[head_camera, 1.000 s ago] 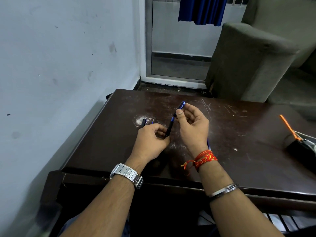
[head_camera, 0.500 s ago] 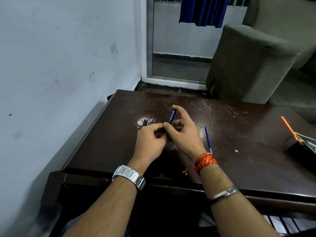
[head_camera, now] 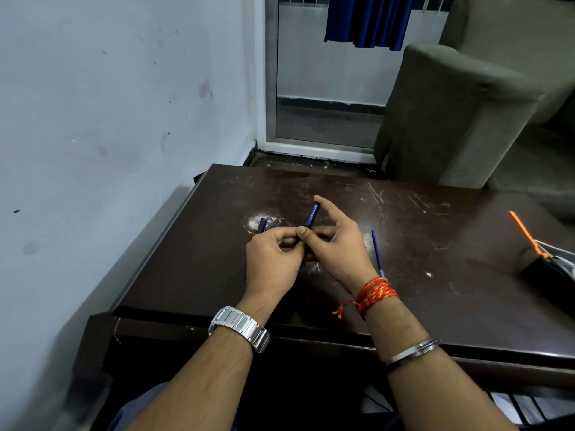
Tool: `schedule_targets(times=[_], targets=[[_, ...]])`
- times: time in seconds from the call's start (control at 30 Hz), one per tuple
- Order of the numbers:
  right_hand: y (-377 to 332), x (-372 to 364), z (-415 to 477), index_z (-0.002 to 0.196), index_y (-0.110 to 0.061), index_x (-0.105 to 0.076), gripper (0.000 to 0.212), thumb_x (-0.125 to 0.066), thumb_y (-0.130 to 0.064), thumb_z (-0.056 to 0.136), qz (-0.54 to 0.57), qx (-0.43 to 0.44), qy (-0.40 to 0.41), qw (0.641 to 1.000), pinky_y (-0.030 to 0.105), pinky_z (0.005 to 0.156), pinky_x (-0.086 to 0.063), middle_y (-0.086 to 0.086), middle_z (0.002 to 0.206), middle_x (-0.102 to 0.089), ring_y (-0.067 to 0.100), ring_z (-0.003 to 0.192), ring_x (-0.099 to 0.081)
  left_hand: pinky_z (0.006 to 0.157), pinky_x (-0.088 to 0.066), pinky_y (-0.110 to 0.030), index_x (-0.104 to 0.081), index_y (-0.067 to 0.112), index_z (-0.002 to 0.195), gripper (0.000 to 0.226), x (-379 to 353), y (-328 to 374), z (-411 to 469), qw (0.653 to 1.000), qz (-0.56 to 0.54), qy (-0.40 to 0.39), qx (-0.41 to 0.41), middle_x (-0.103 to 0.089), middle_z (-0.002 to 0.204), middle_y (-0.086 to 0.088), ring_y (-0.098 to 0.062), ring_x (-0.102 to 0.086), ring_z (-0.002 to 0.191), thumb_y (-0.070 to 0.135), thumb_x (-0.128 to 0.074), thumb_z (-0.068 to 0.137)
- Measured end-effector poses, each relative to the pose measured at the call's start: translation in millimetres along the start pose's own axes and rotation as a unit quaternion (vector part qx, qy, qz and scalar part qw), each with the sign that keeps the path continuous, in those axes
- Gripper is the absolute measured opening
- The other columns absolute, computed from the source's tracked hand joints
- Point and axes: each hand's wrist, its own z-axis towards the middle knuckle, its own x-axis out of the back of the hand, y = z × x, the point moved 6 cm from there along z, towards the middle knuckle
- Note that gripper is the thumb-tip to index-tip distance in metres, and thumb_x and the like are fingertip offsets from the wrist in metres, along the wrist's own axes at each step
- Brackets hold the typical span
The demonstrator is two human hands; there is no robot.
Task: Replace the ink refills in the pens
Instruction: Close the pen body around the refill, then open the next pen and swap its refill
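Both hands (head_camera: 273, 262) (head_camera: 339, 250) on blue pen (head_camera: 312, 214)

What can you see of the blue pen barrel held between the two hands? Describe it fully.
The pen barrel is slim and dark blue, with white lettering along its side, and looks plastic. It tilts up and away above the dark table. The right hand pinches its middle, with the index finger stretched beside the upper end. The left hand grips at the lower end, which the fingers hide.

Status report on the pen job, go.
Left hand and right hand both pinching the blue pen. Pen's lower end hidden in the grip. Thin blue refill lies on table beside right wrist. Nothing in the way.
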Motion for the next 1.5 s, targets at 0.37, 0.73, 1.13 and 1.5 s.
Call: schedule_targets(times=[0.37, 0.73, 1.13, 1.5], targets=[[17.4, 12.9, -4.3, 0.072, -0.015, -0.074, 0.012, -0.069, -0.024, 0.079, -0.071, -0.112, 0.126, 0.983, 0.032, 0.06, -0.06, 0.002, 0.065, -0.074, 0.017, 0.062, -0.072, 0.063, -0.051, -0.006, -0.073, 0.018, 0.101, 0.033, -12.7, -6.4, 3.6, 0.997, 0.065, -0.043, 0.025, -0.077, 0.085, 0.005, 0.009, -0.07, 0.068, 0.011, -0.083, 0.071], [36.4, 68.2, 0.6, 0.092, -0.005, -0.077, 0.017, -0.068, -0.017, 0.085, -0.31, -0.158, 0.189, 0.918, 0.04, 0.085, -0.058, 0.016, 0.086, -0.07, 0.035, 0.091, -0.067, 0.061, -0.054, -0.031, -0.067, 0.022, 0.072, 0.007, 43.2, 0.0, 17.3, 0.947, 0.296, 0.11, 0.052, -0.069, 0.066, 0.007, -0.021, -0.067, 0.07, 0.017, -0.064, 0.076], [43.2, 75.3, 1.6, 0.101, 0.0, -0.072, 0.023, -0.065, -0.018, 0.09, -0.361, -0.161, 0.186, 0.9, 0.041, 0.081, -0.057, 0.022, 0.1, -0.068, 0.04, 0.093, -0.067, 0.047, -0.04, -0.027, -0.066, 0.009, 0.073, 0.021, 54.6, -23.6, 21.5, 0.912, 0.371, 0.049, 0.169, -0.066, 0.073, -0.007, -0.025, -0.062, 0.063, 0.026, -0.064, 0.085], [39.6, 75.4, -1.6, 0.086, 0.0, -0.066, 0.023, -0.071, -0.023, 0.082, -0.35, -0.182, 0.178, 0.902, 0.044, 0.072, -0.061, 0.019, 0.092, -0.066, 0.037, 0.082, -0.067, 0.04, -0.034, -0.024, -0.068, 0.012, 0.072, 0.013, 47.1, -24.9, 23.0, 0.908, 0.383, 0.022, 0.167, -0.065, 0.071, -0.005, -0.019, -0.059, 0.058, 0.022, -0.07, 0.079]])
